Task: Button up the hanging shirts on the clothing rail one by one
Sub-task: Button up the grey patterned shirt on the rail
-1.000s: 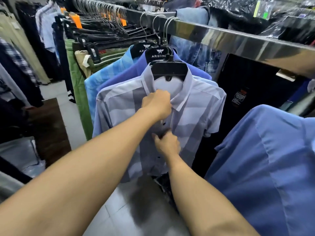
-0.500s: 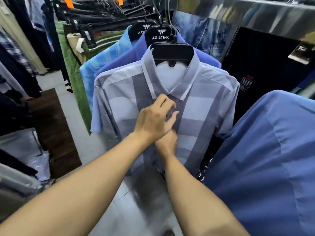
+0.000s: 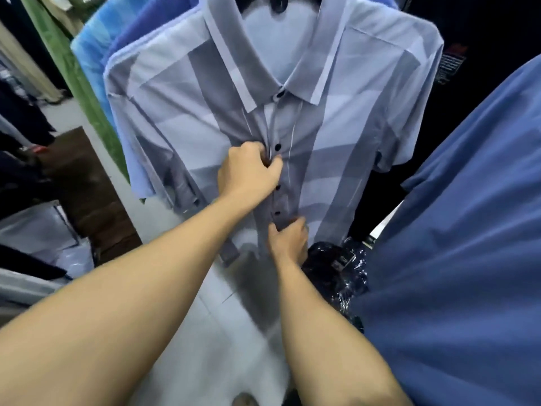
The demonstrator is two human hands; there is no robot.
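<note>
A short-sleeved shirt (image 3: 336, 136) in pale blue and grey blocks hangs facing me on a black hanger. Dark buttons (image 3: 277, 147) run down its front placket, and several of them look fastened. My left hand (image 3: 248, 168) grips the placket at chest height, fingers curled into the fabric just below the second button. My right hand (image 3: 289, 241) pinches the placket lower down, just under the fourth button. The shirt's hem is hidden behind my arms.
Behind this shirt hang a violet-blue shirt (image 3: 152, 27) and a light blue patterned shirt (image 3: 90, 54), then green trousers (image 3: 73, 77). A plain blue shirt (image 3: 468, 230) fills the right side, close to my right arm. Plastic-wrapped dark clothes (image 3: 336, 268) lie below. Pale floor tiles (image 3: 205, 332) show underneath.
The view has come closer and dropped lower on the shirt. My hands, together at the chest before, have separated: the right one has gone down the placket, the left stays higher.
</note>
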